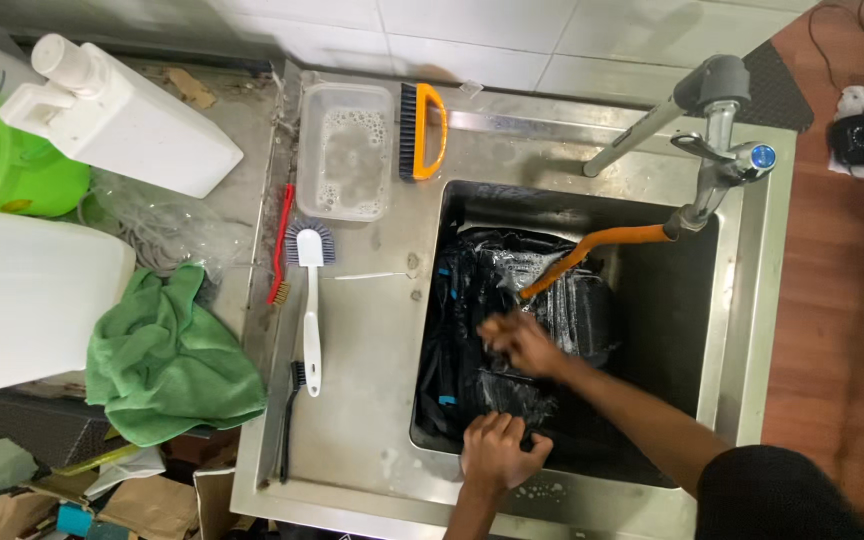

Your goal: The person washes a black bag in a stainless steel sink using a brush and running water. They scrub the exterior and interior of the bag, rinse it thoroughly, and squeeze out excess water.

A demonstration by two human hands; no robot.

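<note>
In sink (752,330), hands on black bag (512,300)

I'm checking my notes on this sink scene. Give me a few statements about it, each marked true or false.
1. Both hands are on the black bag in the sink. True: the left hand grips its near edge, the right hand rests on top.
2. The orange hose hangs from the tap. True.
3. The green cloth lies in the sink. False: it lies left of the counter.
4. The white brush is in the right hand. False: it lies on the counter.
</note>
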